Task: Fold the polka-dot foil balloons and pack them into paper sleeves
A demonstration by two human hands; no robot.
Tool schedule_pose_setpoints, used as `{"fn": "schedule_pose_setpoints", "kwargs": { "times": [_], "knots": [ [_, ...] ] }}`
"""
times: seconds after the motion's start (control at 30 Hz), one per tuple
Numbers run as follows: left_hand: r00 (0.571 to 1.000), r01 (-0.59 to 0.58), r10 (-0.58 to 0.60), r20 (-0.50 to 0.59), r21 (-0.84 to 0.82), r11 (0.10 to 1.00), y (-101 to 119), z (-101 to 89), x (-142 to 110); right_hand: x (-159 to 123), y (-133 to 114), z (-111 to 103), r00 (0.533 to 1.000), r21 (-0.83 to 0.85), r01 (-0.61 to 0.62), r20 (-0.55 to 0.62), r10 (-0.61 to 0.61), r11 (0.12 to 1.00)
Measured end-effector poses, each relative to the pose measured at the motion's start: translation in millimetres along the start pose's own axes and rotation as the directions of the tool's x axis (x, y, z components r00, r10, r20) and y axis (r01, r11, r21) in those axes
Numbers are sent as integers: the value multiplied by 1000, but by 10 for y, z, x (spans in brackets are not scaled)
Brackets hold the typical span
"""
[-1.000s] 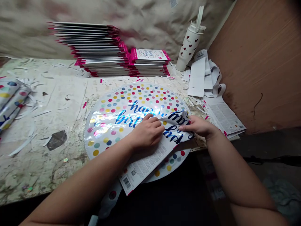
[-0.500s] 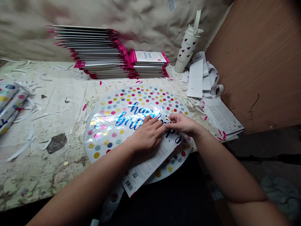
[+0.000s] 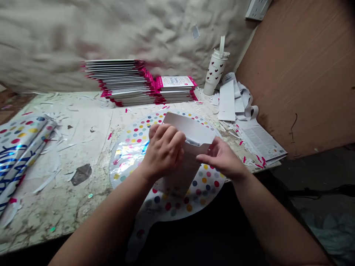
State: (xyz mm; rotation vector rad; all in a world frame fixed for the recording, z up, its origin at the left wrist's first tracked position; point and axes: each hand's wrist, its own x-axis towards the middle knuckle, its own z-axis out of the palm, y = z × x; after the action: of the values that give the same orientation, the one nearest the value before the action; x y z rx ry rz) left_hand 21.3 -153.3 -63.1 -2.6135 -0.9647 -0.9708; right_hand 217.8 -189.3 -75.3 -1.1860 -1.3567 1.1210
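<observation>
White card sleeve (image 3: 191, 129), flat and rectangular, held tilted on edge above the middle of the balloon, its far end raised. Left hand (image 3: 163, 151): fingers (image 3: 166, 135) together and curled, clamped on the sleeve's left edge. Right hand (image 3: 223, 158): fingers (image 3: 209, 156) together and extended, tips touching the sleeve's right side, thumb spread apart from them.

Beneath both hands: round foil balloon (image 3: 205, 184), silver, with multicoloured polka dots, lying flat on the bench, its tail hanging over the near edge. Far left: rolled polka-dot foil balloons (image 3: 19, 147), blue script showing. Far side: two stacks of flat pink-edged balloon packets (image 3: 119, 81) (image 3: 174, 88), side by side against a wrinkled beige wall covering (image 3: 111, 33). Far right: white heart-print tumbler with straw (image 3: 213, 72), beside loose white paper strips (image 3: 227, 101). Right: printed instruction sheets (image 3: 262, 142) at the bench edge, below a brown wooden board (image 3: 294, 74). Worn white workbench (image 3: 83, 125), scattered with pink and white scraps
</observation>
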Motion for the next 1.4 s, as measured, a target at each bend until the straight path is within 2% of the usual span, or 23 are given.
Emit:
{"fn": "schedule_pose_setpoints", "kwargs": {
  "times": [0.03, 0.1, 0.13, 0.17, 0.23, 0.3, 0.33, 0.47, 0.6, 0.77, 0.87, 0.93, 1.03, 1.13, 1.2, 1.27, 1.33, 1.37, 1.4],
  "knots": [
    [995, 22, -23, -100, -15, 1000, 27, -74, 0, -49, -29, 41, 999, 101, 13, 36, -17, 995],
    [948, 89, -122, -293, -122, 989, 76, -172, -45, -112, -67, 119, 996, 234, 88, 11, -93, 968],
    [916, 135, -208, -344, -222, 966, 94, -193, -86, -127, -74, 148, 991, 265, 132, -16, -133, 955],
    [892, 178, -300, -339, -346, 921, 108, -196, -131, -133, -73, 171, 986, 283, 164, -27, -163, 945],
    [888, 251, -425, -177, -587, 770, 133, -166, -218, -134, -51, 209, 984, 304, 173, -16, -176, 937],
    [892, 306, -452, -9, -723, 619, 170, -128, -274, -134, -21, 252, 988, 311, 148, -4, -154, 939],
    [891, 314, -453, 27, -757, 574, 193, -118, -287, -137, -11, 276, 990, 309, 136, 0, -143, 941],
    [888, 323, -458, 46, -773, 546, 264, -168, -277, -151, -31, 322, 984, 302, 131, 75, -161, 944],
    [879, 343, -472, 62, -771, 537, 223, -211, -285, -134, -37, 246, 977, 242, 154, 110, -184, 958],
    [855, 371, -488, 178, -867, 332, 197, -162, -345, -121, 8, 215, 973, 255, 180, 94, -209, 950],
    [841, 371, -524, 137, -851, 372, 255, -146, -360, -133, -16, 254, 975, 269, 202, 38, -220, 942],
    [827, 364, -550, 119, -858, 362, 279, -158, -365, -141, -56, 238, 978, 274, 180, 54, -202, 945],
    [806, 366, -565, 178, -900, 238, 279, -234, -354, -152, -158, 146, 983, 267, 117, 109, -151, 956],
    [785, 419, -558, 270, -895, 156, 258, -353, -308, -128, -284, 54, 981, 257, 146, 89, -174, 955],
    [754, 489, -542, 373, -868, 83, 227, -398, -282, -62, -326, 15, 978, 258, 159, 91, -187, 953],
    [698, 573, -505, 508, -819, -32, 182, -378, -291, 44, -297, -17, 985, 219, 72, 135, -104, 973],
    [613, 682, -414, 673, -715, -153, 141, -291, -350, 156, -197, -42, 989, 57, -44, 142, 36, 997],
    [554, 736, -361, 750, -644, -209, 131, -233, -397, 196, -132, -45, 993, -87, -65, 88, 73, 994],
    [495, 775, -316, 809, -576, -259, 134, -171, -451, 215, -66, -38, 998, -261, -51, 11, 55, 964]
  ]
}}
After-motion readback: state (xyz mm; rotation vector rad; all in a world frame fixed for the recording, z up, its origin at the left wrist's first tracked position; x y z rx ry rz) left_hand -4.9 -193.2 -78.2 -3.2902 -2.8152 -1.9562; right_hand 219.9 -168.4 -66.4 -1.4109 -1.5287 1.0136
